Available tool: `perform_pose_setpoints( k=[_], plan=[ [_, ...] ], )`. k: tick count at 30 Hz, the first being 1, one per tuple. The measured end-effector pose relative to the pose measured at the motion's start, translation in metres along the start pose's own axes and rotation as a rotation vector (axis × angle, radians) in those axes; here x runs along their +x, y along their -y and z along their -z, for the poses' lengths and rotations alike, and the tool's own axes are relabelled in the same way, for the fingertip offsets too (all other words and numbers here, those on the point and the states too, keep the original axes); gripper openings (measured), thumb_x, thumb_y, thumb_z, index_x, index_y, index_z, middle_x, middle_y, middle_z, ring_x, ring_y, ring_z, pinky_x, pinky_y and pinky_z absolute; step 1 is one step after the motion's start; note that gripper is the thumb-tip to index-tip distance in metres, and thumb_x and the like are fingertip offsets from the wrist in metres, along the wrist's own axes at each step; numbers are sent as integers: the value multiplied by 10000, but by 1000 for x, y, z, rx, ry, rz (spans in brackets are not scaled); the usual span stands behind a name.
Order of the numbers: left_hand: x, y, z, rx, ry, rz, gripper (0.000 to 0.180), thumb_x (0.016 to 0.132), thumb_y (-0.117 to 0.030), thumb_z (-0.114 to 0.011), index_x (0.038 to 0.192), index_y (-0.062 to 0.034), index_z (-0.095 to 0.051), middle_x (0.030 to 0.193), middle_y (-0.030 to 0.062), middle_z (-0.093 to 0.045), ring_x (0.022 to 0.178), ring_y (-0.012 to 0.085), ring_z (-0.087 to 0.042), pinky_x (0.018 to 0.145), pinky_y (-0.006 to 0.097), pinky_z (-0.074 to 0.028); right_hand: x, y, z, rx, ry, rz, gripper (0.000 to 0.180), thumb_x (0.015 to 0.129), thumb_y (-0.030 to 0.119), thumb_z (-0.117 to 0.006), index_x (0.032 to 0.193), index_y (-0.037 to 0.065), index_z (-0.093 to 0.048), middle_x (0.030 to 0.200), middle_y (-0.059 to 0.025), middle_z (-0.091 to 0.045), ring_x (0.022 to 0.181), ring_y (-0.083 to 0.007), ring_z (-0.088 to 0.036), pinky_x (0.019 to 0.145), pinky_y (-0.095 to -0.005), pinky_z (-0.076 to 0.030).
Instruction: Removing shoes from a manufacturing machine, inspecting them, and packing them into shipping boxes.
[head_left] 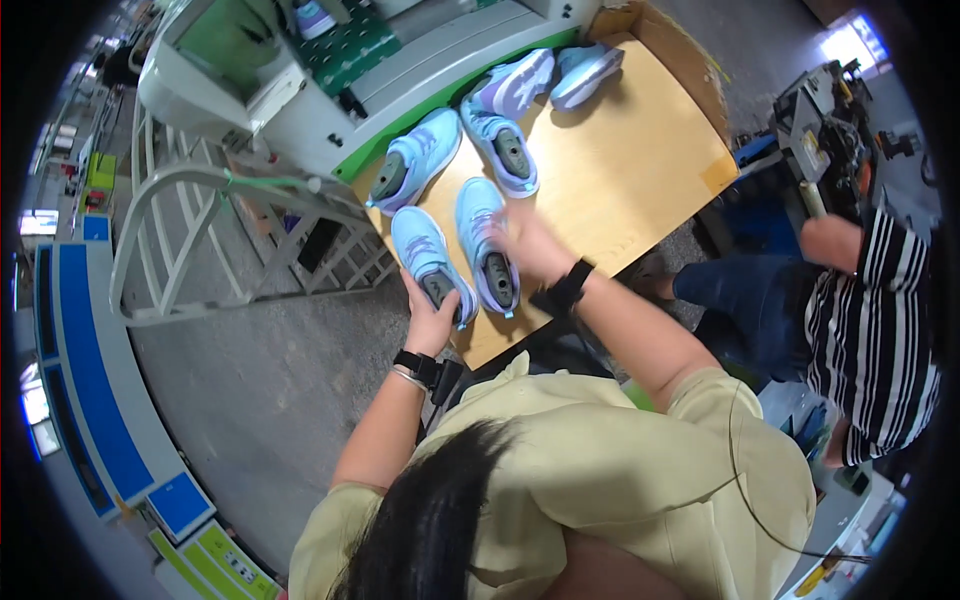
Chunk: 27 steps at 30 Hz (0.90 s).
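Left hand (430, 322) grasps the heel of one pale-blue shoe (428, 262) at the bench (620, 170) edge, right hand (528, 248) rests on its mate (485, 245), grip unclear; both probably light, soft-sided, best held at the heel.

Six light blue shoes (497, 150) crowd the worktop's (640, 160) left half beside the grey-green machine (400, 90); its right half lies bare, with a seated person in stripes (870, 330) just beyond that edge.
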<state>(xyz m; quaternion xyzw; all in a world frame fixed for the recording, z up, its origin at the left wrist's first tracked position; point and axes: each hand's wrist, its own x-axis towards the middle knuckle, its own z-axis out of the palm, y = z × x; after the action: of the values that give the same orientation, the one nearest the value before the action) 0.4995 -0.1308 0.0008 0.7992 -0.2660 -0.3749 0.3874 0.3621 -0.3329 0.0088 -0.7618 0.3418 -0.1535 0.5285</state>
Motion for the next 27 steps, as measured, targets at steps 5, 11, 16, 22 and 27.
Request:
perform_pose_setpoints(
  k=[5, 11, 16, 22, 27],
  plan=[
    [-20, -65, -9, 205, -299, -483, 812, 852, -196, -674, 1470, 48, -207, 1484, 296, -226, 1402, 437, -229, 1151, 429, -239, 91, -36, 56, -131, -366, 156, 902, 721, 240, -799, 1442, 10, -309, 1332, -279, -489, 1283, -414, -433, 1077, -420, -360],
    [-10, -65, -70, 49, -26, -442, 897, 818, -204, -704, 1484, 33, -151, 1478, 296, -216, 1395, 434, -240, 1157, 435, -226, 12, -48, 49, -43, -228, 79, 801, 774, 34, -670, 1465, -17, -268, 1404, -267, -435, 1318, -367, -438, 1098, -380, -351],
    [19, -43, -97, 57, -76, -313, 915, 721, -20, -689, 1469, -6, -162, 1450, 290, -251, 1364, 453, -271, 1155, 444, -237, -82, -37, 52, -180, -238, -111, 877, 785, 102, -717, 1509, 46, -225, 1375, -234, -439, 1284, -360, -438, 1095, -388, -346],
    [58, -110, -49, -454, 173, 162, 842, 713, -5, -694, 1432, -21, -256, 1271, 190, -472, 1184, 313, -504, 987, 407, -446, -58, -26, 81, 249, -255, -137, 773, 842, 123, -712, 1486, 13, -302, 1416, -149, -449, 1306, -234, -430, 1101, -341, -332],
    [75, -205, 57, -759, 240, 12, 680, 727, 68, -663, 1348, -32, -404, 1178, 130, -545, 1001, 228, -604, 872, 359, -518, -5, 69, 147, 431, -259, -11, 679, 883, 139, -677, 1462, 2, -349, 1364, -132, -505, 1261, -208, -473, 1073, -332, -364]
  ],
)
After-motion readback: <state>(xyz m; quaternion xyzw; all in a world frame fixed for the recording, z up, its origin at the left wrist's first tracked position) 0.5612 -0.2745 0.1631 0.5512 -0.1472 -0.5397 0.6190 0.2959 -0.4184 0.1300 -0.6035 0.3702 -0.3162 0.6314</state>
